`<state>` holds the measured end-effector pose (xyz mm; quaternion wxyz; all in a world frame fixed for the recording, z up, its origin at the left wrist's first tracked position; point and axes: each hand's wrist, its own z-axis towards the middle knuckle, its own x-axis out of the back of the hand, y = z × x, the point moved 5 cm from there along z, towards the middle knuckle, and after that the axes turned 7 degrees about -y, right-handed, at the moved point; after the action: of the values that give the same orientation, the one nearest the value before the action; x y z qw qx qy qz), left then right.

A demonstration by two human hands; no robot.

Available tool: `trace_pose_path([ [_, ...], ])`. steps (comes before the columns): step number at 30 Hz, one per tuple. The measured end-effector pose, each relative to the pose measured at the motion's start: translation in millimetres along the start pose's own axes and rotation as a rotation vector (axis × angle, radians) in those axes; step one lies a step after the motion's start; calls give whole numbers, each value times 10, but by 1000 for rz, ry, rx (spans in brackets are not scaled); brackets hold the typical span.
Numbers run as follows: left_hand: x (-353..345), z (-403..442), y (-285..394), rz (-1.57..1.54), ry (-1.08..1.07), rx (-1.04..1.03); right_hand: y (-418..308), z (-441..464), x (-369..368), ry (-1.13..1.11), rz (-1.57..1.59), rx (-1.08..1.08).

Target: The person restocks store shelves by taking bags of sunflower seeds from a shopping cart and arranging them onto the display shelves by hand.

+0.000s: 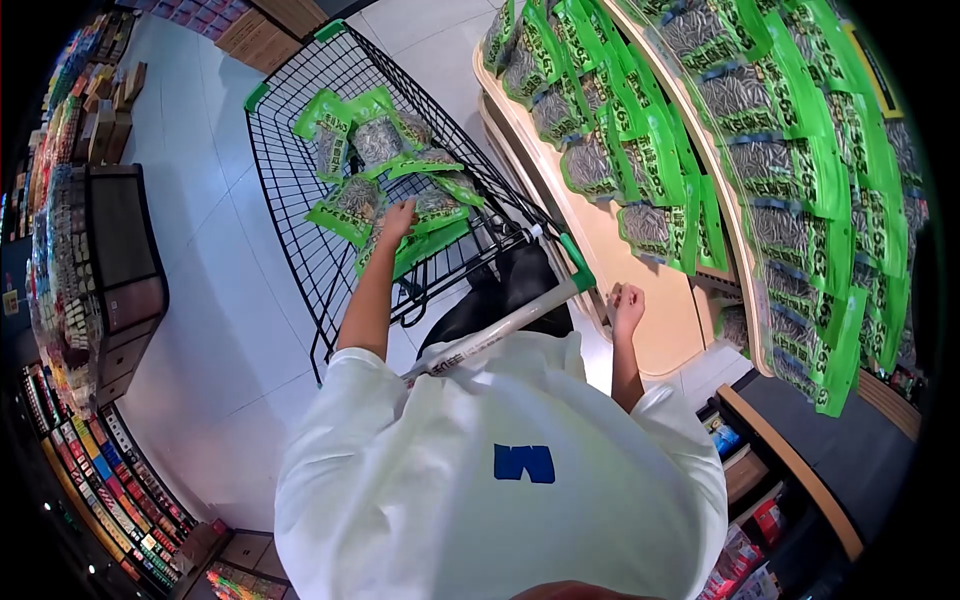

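Observation:
A black wire shopping cart with green corners stands before me, its pale handle close to my waist. Several green bags of sunflower seeds lie in it. My left hand is over the cart, fingers closed, at the near bags; what it grips, if anything, is hidden. To the right of the handle, my right hand is raised with its fingers curled, beside the wooden shelf. Its fingers are too small to show whether they hold something.
Tiered shelves on the right hold rows of similar green bags. A dark display counter stands at the left, with packed shelves below it. Cardboard boxes are at the top. A wood-edged shelf is at the lower right.

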<state>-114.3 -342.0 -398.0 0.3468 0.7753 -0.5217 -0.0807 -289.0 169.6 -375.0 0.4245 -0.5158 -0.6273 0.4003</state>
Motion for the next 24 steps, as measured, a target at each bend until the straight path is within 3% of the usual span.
trace_pose_path([
  [6,11,828,-3,-563,155,178,-290,-265,51,-177,-134,-67],
  [9,153,1035,-43,-683,337,156,-421,-441,113,-191,-193,-147],
  [13,321,1503,-449,-714,328,47,-583,-452,73,-244,-234,-134],
  [15,378,1281,-94,-362,458,-178,-678,-390,-17,-256,-185,-150],
  [16,337,1166,83,-364,463,-187,-749,-340,-81,-252,-176,-139],
  [18,284,773,449,-685,486,-298,-1028,-225,-269,-272,-186,-71],
  [24,488,-976,1591,-487,202,-484,-2023,-123,-982,-326,-27,159],
])
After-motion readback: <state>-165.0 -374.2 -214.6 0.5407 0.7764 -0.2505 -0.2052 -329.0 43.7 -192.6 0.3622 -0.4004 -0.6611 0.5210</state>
